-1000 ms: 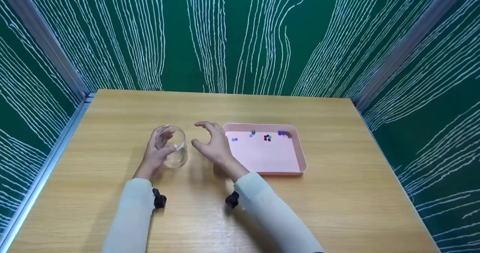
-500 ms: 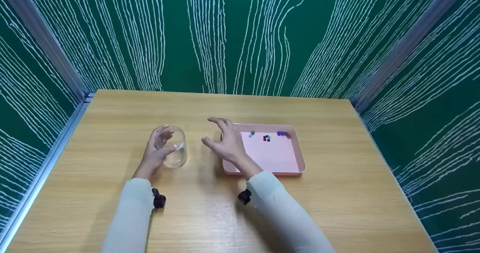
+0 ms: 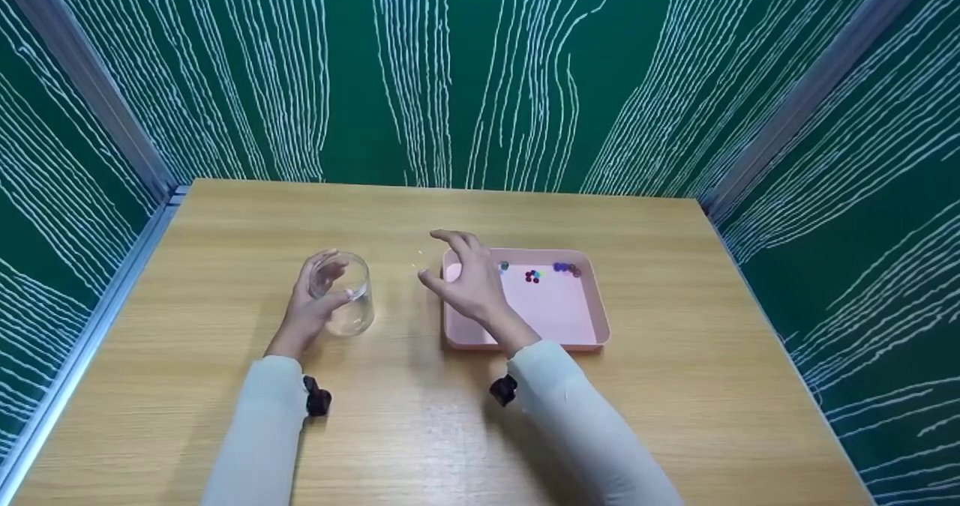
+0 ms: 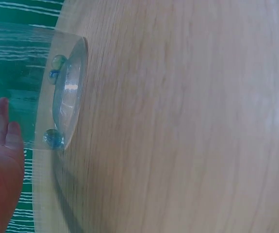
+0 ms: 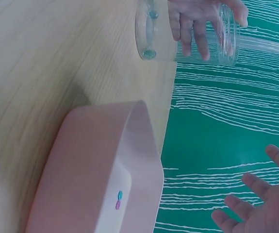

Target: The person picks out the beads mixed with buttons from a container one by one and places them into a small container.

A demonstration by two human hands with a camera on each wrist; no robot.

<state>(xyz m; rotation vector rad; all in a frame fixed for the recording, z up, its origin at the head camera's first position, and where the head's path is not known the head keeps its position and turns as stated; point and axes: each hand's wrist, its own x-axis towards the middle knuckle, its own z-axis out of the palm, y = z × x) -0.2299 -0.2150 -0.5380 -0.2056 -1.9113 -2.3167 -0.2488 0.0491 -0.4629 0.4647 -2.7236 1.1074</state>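
A clear glass (image 3: 346,296) stands upright on the wooden table (image 3: 225,229), and my left hand (image 3: 324,279) grips it from the left side. In the left wrist view, a few small blue-green beads (image 4: 53,139) lie at the bottom of the glass (image 4: 64,97). My right hand (image 3: 448,260) hovers open with spread fingers over the left edge of a pink tray (image 3: 592,303), holding nothing. Several coloured beads (image 3: 535,274) lie along the tray's far side. The right wrist view shows the glass (image 5: 188,29), the tray wall (image 5: 105,160) and two beads (image 5: 119,200) inside.
Green walls with white streaks enclose the table on three sides, with metal rails (image 3: 112,288) at the corners and along the left edge. Bare wood lies in front of the hands and to the right of the tray.
My right hand has moved right, from beside the glass to above the tray's left edge. The left hand and glass have stayed put.
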